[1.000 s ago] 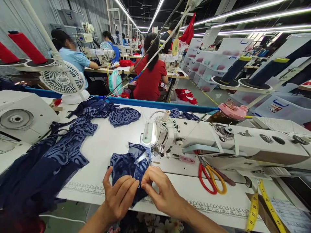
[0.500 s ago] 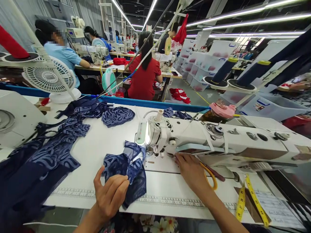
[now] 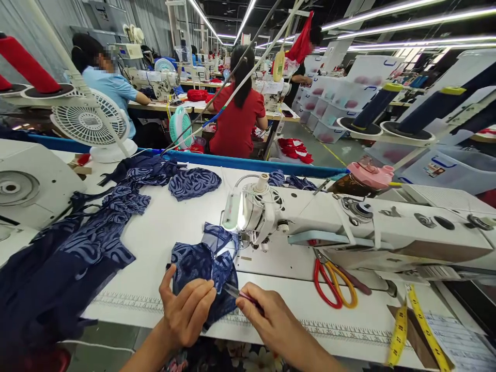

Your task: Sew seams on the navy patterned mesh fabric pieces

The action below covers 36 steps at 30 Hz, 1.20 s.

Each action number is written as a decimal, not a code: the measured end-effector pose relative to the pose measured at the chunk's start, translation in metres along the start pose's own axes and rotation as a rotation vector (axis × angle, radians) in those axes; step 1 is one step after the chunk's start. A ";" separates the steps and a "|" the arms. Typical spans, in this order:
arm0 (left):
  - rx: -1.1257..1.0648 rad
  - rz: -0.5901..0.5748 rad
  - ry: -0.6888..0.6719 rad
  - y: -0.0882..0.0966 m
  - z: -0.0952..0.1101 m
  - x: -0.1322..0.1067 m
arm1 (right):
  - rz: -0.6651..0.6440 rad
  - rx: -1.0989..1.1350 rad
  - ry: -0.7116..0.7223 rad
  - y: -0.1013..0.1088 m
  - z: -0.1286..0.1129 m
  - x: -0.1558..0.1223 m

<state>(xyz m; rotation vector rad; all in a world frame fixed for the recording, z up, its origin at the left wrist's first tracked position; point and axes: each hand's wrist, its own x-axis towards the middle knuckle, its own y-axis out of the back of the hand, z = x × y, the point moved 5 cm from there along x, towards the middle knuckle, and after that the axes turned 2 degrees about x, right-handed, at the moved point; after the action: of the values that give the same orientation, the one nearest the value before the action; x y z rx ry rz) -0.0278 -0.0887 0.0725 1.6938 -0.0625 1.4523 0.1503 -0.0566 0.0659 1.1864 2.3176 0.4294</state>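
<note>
Navy patterned fabric pieces [image 3: 194, 261] lie in front of the sewing machine [image 3: 267, 217], their upper end reaching the needle area. My left hand [image 3: 188, 310] is closed on the near side of this fabric, fingertips pinching its edge. In my right hand [image 3: 267, 315] is a small metal-tipped tool [image 3: 232, 291] with a dark pinkish handle; its exact kind is not clear. The tool's tip is at the fabric, just right of my left fingers. Scissors with one red and one yellow handle loop [image 3: 328, 281] rest on the table to the right, under the machine arm.
Navy garment pieces [image 3: 96, 232] are heaped on the left, with another patterned piece [image 3: 194, 183] behind. A yellow tape measure [image 3: 399, 330] hangs at the front right. A white fan [image 3: 91, 119] and thread cones [image 3: 426, 111] stand farther back. Co-workers sit beyond.
My right hand has moved left from beside the machine base to the fabric, now with the small tool in it. The red scissor handle has come into sight. My left hand keeps its grip.
</note>
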 end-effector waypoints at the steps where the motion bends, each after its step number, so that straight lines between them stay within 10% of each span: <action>1: 0.000 -0.007 0.001 0.000 0.000 0.000 | -0.003 -0.004 -0.004 0.000 -0.001 0.003; 14: 0.014 0.075 -0.012 0.000 0.003 -0.001 | 0.006 -0.006 0.001 -0.002 0.000 0.012; 24: -0.029 0.070 0.125 0.001 -0.010 0.002 | 0.728 -0.954 0.239 0.048 0.042 0.011; 31: -0.080 0.040 0.129 0.004 -0.014 0.009 | 0.350 -0.474 0.832 0.010 -0.034 0.030; 36: 0.280 0.231 0.310 0.036 -0.019 0.005 | 0.350 -0.092 0.714 -0.005 -0.048 0.061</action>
<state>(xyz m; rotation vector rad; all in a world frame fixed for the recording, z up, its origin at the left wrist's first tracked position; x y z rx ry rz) -0.0602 -0.0963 0.0956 1.7007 0.1246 1.9581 0.0901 -0.0114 0.0857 1.5830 2.6009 1.2436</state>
